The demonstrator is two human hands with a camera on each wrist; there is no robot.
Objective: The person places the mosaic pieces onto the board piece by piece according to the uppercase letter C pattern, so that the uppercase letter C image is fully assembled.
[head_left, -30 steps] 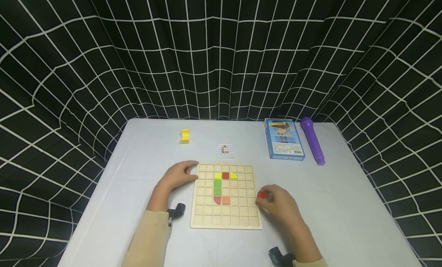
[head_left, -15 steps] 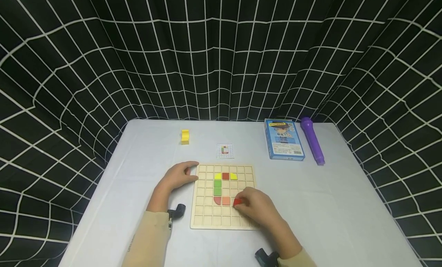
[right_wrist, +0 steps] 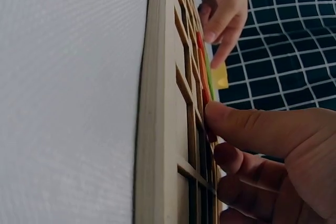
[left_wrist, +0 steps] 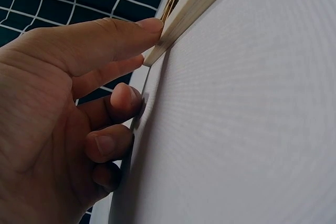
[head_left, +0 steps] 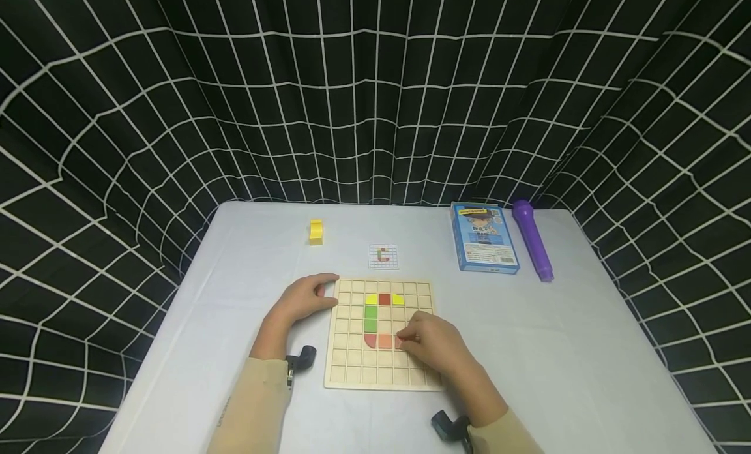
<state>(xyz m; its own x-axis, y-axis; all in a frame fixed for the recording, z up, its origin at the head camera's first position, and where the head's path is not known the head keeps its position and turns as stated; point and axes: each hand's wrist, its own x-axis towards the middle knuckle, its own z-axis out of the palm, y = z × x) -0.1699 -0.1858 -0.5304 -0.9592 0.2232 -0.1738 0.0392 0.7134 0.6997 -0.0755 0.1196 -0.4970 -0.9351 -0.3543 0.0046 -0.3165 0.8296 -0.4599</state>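
A light wooden grid board (head_left: 354,357) lies between the two hands. My left hand (head_left: 302,297) rests at its left edge, with thumb and forefinger touching the rim and the other fingers loosely bent. My right hand (head_left: 435,342) pinches a red tile (head_left: 398,342) low at a cell in the right part of the pattern; fingers partly cover it. To that tile's left sit an orange tile (head_left: 384,341) and a rounded red tile (head_left: 370,341). Two green tiles (head_left: 371,318) stand above, then a yellow tile (head_left: 372,299), a dark red square (head_left: 384,299) and another yellow tile (head_left: 398,300).
Behind the board lies a small pattern card (head_left: 384,257). A yellow block (head_left: 315,233) stands at the back left. A blue box (head_left: 485,239) and a purple tube (head_left: 532,240) are at the back right. Black gridded curtain surrounds the white table (head_left: 563,349).
My right hand has carried the red tile leftward from beyond the board's right edge to the cell beside the orange tile, and lowered it there. The left hand has stayed put.
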